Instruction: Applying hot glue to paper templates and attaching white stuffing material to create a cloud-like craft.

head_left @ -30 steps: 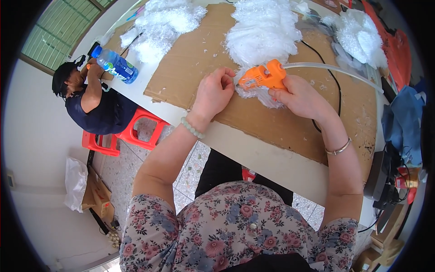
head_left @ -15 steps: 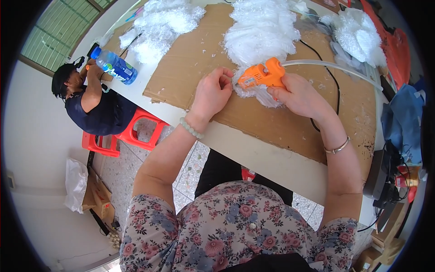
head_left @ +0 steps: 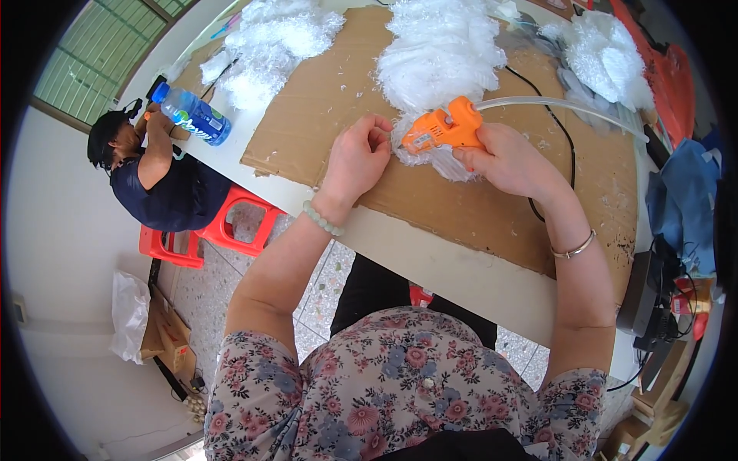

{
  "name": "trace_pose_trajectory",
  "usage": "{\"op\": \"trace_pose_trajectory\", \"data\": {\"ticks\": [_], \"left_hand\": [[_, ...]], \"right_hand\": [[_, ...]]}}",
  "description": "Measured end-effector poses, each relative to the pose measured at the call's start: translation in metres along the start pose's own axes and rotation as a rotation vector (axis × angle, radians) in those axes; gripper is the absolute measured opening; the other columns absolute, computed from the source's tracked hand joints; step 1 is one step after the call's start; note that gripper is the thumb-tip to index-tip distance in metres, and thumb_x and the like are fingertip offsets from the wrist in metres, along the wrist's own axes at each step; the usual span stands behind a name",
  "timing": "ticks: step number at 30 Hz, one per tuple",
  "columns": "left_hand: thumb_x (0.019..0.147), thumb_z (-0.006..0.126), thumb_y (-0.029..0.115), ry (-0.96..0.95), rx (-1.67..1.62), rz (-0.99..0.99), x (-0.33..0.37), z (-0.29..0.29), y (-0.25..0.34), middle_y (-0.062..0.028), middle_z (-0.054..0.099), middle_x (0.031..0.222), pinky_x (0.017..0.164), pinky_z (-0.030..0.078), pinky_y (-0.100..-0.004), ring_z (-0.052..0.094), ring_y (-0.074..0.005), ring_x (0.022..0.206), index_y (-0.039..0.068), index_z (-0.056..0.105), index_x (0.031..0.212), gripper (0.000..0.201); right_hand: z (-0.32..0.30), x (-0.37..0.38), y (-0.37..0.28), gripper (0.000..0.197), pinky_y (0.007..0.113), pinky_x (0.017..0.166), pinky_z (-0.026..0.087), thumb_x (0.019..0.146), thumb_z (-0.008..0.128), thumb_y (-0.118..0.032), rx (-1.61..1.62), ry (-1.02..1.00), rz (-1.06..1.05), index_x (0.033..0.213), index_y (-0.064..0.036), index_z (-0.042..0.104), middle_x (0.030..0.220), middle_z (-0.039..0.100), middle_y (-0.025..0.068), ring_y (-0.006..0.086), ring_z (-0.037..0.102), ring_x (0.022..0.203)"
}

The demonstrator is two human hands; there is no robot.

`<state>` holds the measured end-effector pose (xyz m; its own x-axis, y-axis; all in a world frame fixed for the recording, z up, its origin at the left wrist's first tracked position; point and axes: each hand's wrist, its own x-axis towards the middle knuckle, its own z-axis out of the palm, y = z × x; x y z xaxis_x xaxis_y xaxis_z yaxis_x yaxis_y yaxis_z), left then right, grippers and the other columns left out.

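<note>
In my right hand is an orange hot glue gun, its nozzle pointing left and down. A long translucent glue stick runs out of its back to the right. Beneath the nozzle lies the near end of a white, frilly, feather-like plastic piece, which stretches away across the brown cardboard sheet. My left hand is at the left of that end, just beside the nozzle. Its fingers are curled in with the tips together; what they pinch, if anything, is too small to make out.
More white frilly plastic heaps lie at the far left and far right. A black cable crosses the cardboard. A blue-labelled bottle is near the table's left edge. A co-worker sits on red stools at the left.
</note>
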<state>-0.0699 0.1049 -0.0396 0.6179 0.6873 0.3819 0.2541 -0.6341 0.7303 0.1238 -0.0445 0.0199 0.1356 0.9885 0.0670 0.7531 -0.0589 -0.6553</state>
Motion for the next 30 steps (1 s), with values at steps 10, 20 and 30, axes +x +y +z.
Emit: {"op": "trace_pose_trajectory", "data": {"ticks": [10, 20, 30], "left_hand": [[0.075, 0.06, 0.0, -0.004, -0.085, -0.054, 0.0, 0.0, 0.003, -0.0076, 0.062, 0.069, 0.061, 0.049, -0.0307, 0.061, -0.0192, 0.064, 0.003, 0.058, 0.092, 0.017], [0.08, 0.056, -0.001, -0.111, 0.062, 0.016, 0.012, 0.002, 0.024, -0.0095, 0.064, 0.071, 0.061, 0.048, -0.0306, 0.061, -0.0212, 0.064, 0.002, 0.06, 0.09, 0.012], [0.079, 0.057, -0.002, 0.033, 0.318, 0.304, -0.004, -0.025, 0.019, -0.0108, 0.064, 0.075, 0.07, 0.048, -0.038, 0.06, -0.0286, 0.071, 0.002, 0.065, 0.088, 0.012]], "right_hand": [[-0.02, 0.003, 0.01, 0.03, 0.028, 0.059, 0.045, 0.09, 0.058, -0.028, 0.446, -0.029, 0.185, 0.095, 0.0013, 0.059, 0.079, 0.06, 0.0048, 0.0123, 0.057, 0.071], [0.02, 0.011, 0.007, 0.038, 0.031, 0.078, 0.054, 0.094, 0.052, -0.029, 1.0, 0.204, 0.276, 0.119, -0.0004, 0.048, 0.102, 0.063, 0.01, 0.0177, 0.063, 0.091], [0.017, 0.011, 0.008, 0.039, 0.032, 0.077, 0.053, 0.093, 0.054, -0.032, 1.015, 0.183, 0.279, 0.116, -0.0005, 0.049, 0.102, 0.064, 0.0109, 0.0193, 0.063, 0.093]]}}
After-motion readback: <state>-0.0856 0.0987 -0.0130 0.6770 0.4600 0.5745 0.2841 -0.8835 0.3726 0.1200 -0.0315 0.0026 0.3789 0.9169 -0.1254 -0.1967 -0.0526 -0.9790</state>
